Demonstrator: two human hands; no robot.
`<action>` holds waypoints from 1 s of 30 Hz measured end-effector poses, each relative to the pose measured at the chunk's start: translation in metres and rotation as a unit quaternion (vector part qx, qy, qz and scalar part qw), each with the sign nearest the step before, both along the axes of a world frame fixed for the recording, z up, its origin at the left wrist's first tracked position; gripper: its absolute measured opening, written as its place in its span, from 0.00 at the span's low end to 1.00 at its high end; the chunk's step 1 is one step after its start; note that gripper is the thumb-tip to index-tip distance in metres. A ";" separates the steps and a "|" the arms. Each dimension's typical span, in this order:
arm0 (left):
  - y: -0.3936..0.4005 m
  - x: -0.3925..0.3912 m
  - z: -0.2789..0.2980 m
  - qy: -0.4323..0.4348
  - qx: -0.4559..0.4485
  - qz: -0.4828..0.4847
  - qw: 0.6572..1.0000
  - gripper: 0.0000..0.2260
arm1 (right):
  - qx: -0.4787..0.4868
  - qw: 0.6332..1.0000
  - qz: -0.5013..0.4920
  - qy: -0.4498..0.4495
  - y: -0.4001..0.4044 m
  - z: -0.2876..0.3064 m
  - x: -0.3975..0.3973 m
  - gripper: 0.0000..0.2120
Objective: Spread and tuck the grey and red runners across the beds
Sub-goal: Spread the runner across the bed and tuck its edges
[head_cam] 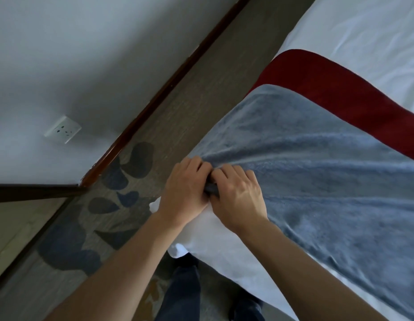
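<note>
A grey runner (317, 172) with a red border (335, 89) lies across a bed with a white sheet (372, 35). At the bed's left edge, my left hand (185, 193) and my right hand (238, 198) sit side by side, fingers curled, both gripping a bunched fold of the grey runner. Creases fan out from the grip across the fabric. A white sheet corner (178, 249) hangs below my wrists.
A patterned carpet (113, 205) with dark leaf shapes runs between the bed and a white wall (62, 66). A dark wooden skirting board (155, 105) lines the wall, which carries a socket (62, 129). My legs in dark trousers (182, 293) stand by the bed.
</note>
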State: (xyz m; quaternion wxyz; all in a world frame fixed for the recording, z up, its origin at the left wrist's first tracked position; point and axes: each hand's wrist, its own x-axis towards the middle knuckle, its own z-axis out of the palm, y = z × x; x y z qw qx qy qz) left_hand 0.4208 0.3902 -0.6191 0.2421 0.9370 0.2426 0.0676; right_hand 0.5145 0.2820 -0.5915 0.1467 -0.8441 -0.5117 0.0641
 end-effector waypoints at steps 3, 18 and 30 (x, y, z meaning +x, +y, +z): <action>-0.023 0.020 0.009 -0.017 0.001 -0.034 0.999 0.05 | 0.001 1.000 -0.026 -0.007 -0.026 0.007 0.011 0.08; -0.263 0.089 0.037 0.029 0.032 -0.251 0.967 0.08 | -0.053 0.966 -0.252 -0.022 -0.308 0.006 0.044 0.10; -0.403 0.137 0.051 0.084 0.055 -0.307 0.946 0.09 | -0.042 0.937 -0.345 -0.047 -0.452 0.010 0.081 0.08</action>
